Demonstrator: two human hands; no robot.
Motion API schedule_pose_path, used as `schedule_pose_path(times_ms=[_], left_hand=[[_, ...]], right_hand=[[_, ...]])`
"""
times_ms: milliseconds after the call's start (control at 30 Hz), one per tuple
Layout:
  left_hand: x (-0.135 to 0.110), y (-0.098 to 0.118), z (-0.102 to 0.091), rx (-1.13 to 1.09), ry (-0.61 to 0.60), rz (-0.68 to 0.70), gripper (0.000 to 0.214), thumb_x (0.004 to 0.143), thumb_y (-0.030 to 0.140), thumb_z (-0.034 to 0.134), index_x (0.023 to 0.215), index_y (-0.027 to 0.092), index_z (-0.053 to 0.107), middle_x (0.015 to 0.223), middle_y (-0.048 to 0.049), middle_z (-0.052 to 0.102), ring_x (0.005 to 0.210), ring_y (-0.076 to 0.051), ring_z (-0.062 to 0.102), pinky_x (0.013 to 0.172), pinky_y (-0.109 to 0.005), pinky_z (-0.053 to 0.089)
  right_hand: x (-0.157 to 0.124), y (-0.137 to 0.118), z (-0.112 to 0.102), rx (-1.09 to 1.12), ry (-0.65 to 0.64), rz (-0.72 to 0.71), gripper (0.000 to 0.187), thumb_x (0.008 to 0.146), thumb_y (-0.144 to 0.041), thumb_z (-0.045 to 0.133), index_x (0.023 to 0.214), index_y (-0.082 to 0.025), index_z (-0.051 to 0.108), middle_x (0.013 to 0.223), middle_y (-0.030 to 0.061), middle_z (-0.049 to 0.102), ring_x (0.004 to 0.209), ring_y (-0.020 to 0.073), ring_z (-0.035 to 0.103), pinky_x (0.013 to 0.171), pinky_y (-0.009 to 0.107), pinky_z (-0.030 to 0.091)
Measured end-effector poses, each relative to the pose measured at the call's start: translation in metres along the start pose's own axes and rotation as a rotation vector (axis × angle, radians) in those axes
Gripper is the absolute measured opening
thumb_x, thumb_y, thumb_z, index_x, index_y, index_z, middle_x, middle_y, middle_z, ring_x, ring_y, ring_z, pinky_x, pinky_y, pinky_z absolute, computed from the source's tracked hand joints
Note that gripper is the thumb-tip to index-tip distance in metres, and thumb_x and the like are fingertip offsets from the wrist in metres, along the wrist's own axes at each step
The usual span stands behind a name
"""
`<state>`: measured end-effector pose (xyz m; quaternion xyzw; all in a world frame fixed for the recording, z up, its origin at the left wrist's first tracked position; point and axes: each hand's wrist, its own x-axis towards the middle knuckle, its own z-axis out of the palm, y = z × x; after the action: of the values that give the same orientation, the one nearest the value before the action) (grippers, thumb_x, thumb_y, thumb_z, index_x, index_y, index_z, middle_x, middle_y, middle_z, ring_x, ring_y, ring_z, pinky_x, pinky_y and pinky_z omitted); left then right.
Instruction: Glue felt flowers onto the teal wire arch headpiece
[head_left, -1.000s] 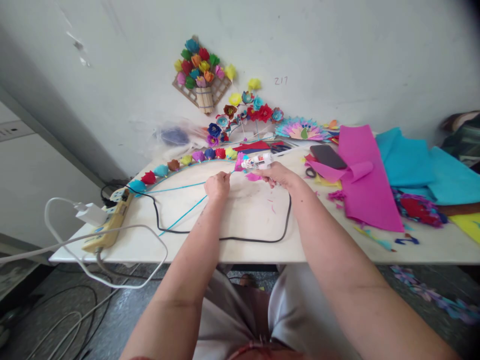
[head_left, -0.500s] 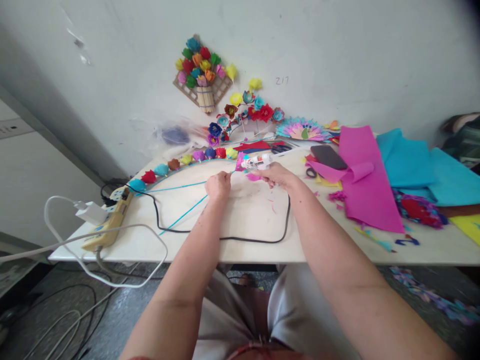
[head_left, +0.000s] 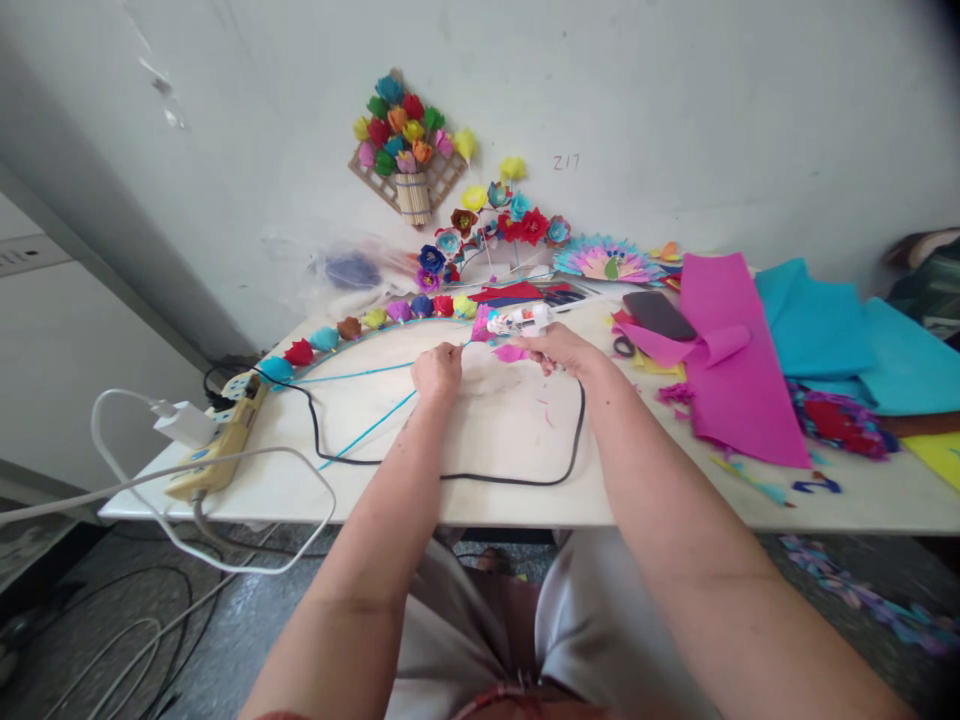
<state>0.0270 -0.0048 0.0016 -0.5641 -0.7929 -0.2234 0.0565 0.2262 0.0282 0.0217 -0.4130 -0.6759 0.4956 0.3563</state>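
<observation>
My left hand [head_left: 436, 370] pinches a thin blue stick [head_left: 367, 428] that runs down-left across the white table [head_left: 487, 470]. At the stick's far tip sits a small pink paper flower [head_left: 481, 322]. My right hand [head_left: 559, 348] is wrapped round a white glue gun [head_left: 519, 320], its nozzle pointing left at that flower. A loose pink paper piece [head_left: 509, 352] lies just below the gun. The gun's black cord [head_left: 450, 476] loops over the table in front of me.
A curved row of coloured paper flowers [head_left: 360, 325] lies left of my hands. Pink felt [head_left: 731, 360], blue felt [head_left: 825, 325], a dark phone [head_left: 656, 313] and scissors [head_left: 559, 294] lie to the right. A power strip [head_left: 217, 450] with a white charger sits at the table's left edge. More paper flowers [head_left: 409, 130] hang on the wall.
</observation>
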Motion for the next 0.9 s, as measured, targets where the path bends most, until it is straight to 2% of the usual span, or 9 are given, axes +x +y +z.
schedule_pose_path(times_ms=[267, 667, 900], left_hand=[[-0.001, 0.001, -0.001, -0.008, -0.021, -0.006, 0.042, 0.08, 0.049, 0.029, 0.093, 0.028, 0.063, 0.089, -0.0068, 0.065, 0.085, -0.02, 0.056, 0.067, -0.027, 0.037], [0.0, 0.001, 0.002, -0.013, 0.018, 0.022, 0.041, 0.08, 0.049, 0.031, 0.091, 0.028, 0.064, 0.087, -0.0069, 0.065, 0.084, -0.021, 0.056, 0.066, -0.028, 0.037], [-0.002, 0.002, -0.002, -0.009, 0.001, 0.0, 0.041, 0.08, 0.049, 0.03, 0.092, 0.028, 0.063, 0.088, -0.0066, 0.065, 0.085, -0.02, 0.056, 0.067, -0.027, 0.037]], right_hand=[[-0.003, -0.005, 0.004, -0.02, 0.004, 0.034, 0.033, 0.059, -0.041, 0.068, 0.058, -0.014, 0.048, 0.041, -0.0046, 0.044, 0.03, 0.0037, 0.033, 0.028, 0.018, 0.032], [0.001, -0.003, 0.012, -0.061, -0.011, 0.027, 0.032, 0.06, -0.041, 0.067, 0.061, -0.014, 0.049, 0.042, -0.0053, 0.044, 0.029, 0.0036, 0.033, 0.026, 0.017, 0.029], [0.0, -0.002, 0.005, -0.037, 0.02, -0.005, 0.035, 0.059, -0.044, 0.067, 0.057, -0.014, 0.048, 0.043, -0.0044, 0.044, 0.031, 0.0035, 0.034, 0.029, 0.018, 0.033]])
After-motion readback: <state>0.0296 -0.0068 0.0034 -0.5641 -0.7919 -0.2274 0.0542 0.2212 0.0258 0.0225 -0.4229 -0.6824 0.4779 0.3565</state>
